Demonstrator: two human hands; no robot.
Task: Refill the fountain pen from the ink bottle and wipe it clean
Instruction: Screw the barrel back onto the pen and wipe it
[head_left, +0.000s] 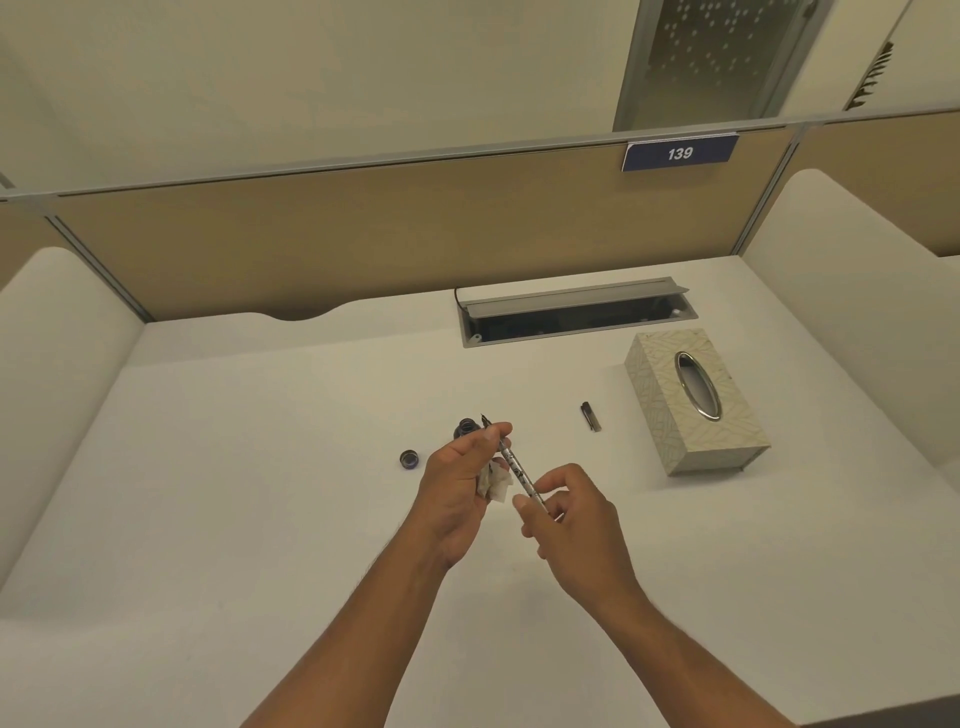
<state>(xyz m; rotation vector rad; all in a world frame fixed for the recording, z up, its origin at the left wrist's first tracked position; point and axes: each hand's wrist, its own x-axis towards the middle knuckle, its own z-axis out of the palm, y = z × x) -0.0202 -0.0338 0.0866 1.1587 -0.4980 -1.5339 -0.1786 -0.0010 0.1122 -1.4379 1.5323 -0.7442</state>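
Observation:
A slim patterned fountain pen (517, 466) slants between both hands above the white desk, its nib pointing up and away. My left hand (460, 480) pinches the pen near the nib and also holds a crumpled white tissue (496, 483) against the barrel. My right hand (576, 512) grips the pen's rear end. The open dark ink bottle (466, 429) stands just behind my left fingers, partly hidden. Its round cap (409, 459) lies on the desk to the left. The pen's dark cap (591, 417) lies to the right.
A patterned tissue box (670, 415) with an oval metal slot stands at the right. An open cable tray (576, 318) is set into the desk at the back. Beige partition panels with a sign "139" (679, 153) enclose the desk (234, 467), with white side dividers.

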